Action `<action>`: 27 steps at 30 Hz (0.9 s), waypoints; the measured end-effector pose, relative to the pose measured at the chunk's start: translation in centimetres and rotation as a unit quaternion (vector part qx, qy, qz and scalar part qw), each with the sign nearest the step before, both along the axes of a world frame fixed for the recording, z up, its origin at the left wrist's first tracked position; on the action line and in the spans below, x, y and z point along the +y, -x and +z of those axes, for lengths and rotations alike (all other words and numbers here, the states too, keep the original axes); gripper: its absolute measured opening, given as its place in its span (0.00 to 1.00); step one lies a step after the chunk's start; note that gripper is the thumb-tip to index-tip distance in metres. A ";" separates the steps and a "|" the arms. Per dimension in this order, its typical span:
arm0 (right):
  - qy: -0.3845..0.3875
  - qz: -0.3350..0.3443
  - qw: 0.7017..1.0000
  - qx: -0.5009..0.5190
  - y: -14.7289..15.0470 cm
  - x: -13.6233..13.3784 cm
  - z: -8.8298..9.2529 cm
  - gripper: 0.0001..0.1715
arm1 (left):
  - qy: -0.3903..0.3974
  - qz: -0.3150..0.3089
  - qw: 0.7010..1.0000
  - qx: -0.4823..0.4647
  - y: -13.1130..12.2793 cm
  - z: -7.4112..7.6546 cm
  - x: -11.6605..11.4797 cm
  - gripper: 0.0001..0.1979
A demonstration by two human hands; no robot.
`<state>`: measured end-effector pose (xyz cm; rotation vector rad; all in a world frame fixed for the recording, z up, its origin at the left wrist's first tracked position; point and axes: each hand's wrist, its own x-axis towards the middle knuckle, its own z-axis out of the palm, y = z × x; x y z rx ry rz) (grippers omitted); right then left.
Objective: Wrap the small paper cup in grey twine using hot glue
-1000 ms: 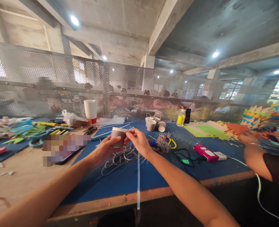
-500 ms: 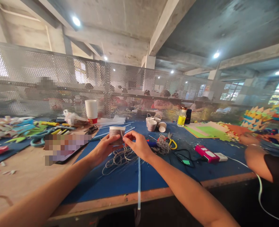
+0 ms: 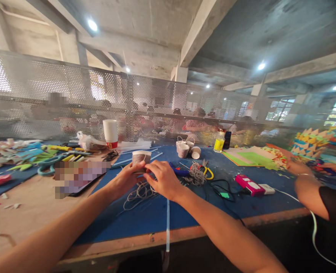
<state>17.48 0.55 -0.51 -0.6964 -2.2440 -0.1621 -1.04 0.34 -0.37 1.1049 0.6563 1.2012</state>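
A small paper cup (image 3: 141, 156) with a white rim has its side wrapped in grey cord. My left hand (image 3: 128, 175) is closed around the cup's lower left side and holds it above the blue mat (image 3: 122, 227). At the cup's right side, the fingers of my right hand (image 3: 164, 178) are bent together, seemingly pinching the thin cord; its exact end is hidden. Loose loops of grey cord (image 3: 138, 197) lie on the mat under both hands. A second tangle of cord (image 3: 198, 173) lies right of my right hand, beside yellow-handled scissors (image 3: 208, 173).
Several small cord-wrapped cups (image 3: 182, 150) stand behind. A stack of white paper cups (image 3: 110, 132), a phone (image 3: 85, 180) and blue-handled scissors (image 3: 47, 167) lie left. Right are a yellow bottle (image 3: 219, 141), a pink device (image 3: 249, 185) and another person's arm (image 3: 307, 185). A perforated screen (image 3: 151, 98) runs behind.
My right hand has moved slightly left and across the cup's front, its fingers now closer to my left hand. The cup has tipped a little, showing more of its opening.
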 end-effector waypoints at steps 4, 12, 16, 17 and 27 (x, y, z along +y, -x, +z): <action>-0.023 0.014 0.999 -0.020 0.1 -0.5 0.0 0.19 | 0.040 0.020 0.998 -0.036 0.6 -0.4 0.8 0.05; 0.046 -0.109 0.993 0.013 -3.1 1.9 2.0 0.14 | 0.058 0.047 0.997 -0.034 0.5 0.0 0.6 0.10; 0.153 -0.222 0.954 -0.135 -6.5 3.3 2.1 0.17 | 0.044 0.052 0.998 -0.011 0.0 0.6 -0.1 0.11; 0.172 -0.233 0.941 -0.174 -7.0 3.5 1.8 0.19 | 0.042 0.056 0.998 -0.008 0.0 0.6 -0.2 0.10; 0.124 -0.346 0.887 -0.279 -6.7 3.0 -0.1 0.20 | 0.056 0.035 0.997 -0.043 0.7 -0.2 0.7 0.08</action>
